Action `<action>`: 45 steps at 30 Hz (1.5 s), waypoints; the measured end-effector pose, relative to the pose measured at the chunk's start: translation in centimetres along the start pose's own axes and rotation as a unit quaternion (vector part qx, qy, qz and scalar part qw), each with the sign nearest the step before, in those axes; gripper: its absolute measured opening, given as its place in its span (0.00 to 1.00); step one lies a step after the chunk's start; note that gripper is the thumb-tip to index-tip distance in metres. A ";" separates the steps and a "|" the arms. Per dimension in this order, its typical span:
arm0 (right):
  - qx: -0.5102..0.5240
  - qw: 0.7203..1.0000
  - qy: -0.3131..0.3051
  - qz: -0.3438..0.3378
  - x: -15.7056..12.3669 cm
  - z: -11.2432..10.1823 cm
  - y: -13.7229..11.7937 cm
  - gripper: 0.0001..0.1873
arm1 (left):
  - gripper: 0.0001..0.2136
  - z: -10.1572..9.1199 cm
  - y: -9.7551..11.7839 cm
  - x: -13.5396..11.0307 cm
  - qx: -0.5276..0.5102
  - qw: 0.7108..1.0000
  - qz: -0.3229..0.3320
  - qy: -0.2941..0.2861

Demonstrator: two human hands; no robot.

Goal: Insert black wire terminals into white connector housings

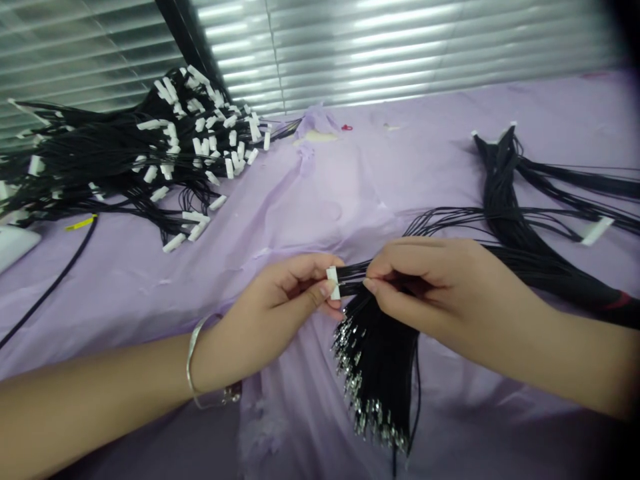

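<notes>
My left hand pinches a small white connector housing between thumb and fingers. Several black wires run out of its right side. Close by on the right, my right hand is closed, thumb and forefinger pinching a thin black wire whose metal tip lies at the housing; whether the tip is inside, I cannot tell. Below both hands hangs a fanned bundle of black wires with bare silvery terminals at the ends.
A big heap of black wires with white connectors lies at the back left. More black cables stretch across the right. A purple cloth covers the surface, with window blinds behind. A black cable with a yellow tag lies left.
</notes>
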State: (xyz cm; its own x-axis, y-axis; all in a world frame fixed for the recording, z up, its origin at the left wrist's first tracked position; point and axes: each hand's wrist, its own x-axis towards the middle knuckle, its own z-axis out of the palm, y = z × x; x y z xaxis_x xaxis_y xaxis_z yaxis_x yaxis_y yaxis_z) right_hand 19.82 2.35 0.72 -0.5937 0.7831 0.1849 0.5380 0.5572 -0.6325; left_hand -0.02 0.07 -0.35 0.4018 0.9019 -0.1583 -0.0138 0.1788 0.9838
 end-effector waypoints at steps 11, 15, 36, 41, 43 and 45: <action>0.018 1.000 -0.016 -0.004 -0.2 -0.1 0.1 0.07 | 0.07 0.0 0.0 0.0 -0.011 1.000 -0.006 -0.011; 0.010 1.000 -0.012 -0.025 -0.2 0.0 0.1 0.07 | 0.07 0.1 0.0 0.2 0.001 1.000 -0.008 -0.018; 0.003 0.991 0.081 -0.102 -0.7 0.1 0.2 0.04 | 0.07 -0.1 0.2 -0.2 0.039 0.999 0.014 0.014; 0.002 0.994 0.058 -0.096 -0.6 0.4 0.2 0.04 | 0.08 -0.4 -0.2 0.1 0.107 0.993 0.029 0.031; -0.015 0.994 0.055 -0.091 -0.6 0.6 0.4 0.02 | 0.08 -0.5 -0.4 0.2 0.088 0.996 0.011 0.029; -0.039 0.993 0.057 -0.093 -0.7 0.8 0.5 0.02 | 0.07 -0.5 -0.5 0.3 0.045 0.998 -0.010 0.033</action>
State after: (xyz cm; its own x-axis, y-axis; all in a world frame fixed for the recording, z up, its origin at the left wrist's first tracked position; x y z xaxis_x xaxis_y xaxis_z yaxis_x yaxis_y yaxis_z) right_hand 20.04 1.88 -0.28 -0.6178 0.6879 0.3810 0.4716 0.7118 -0.5204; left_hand -0.36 0.45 -0.97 0.3401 0.9229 -0.1805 0.0773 0.1638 0.9835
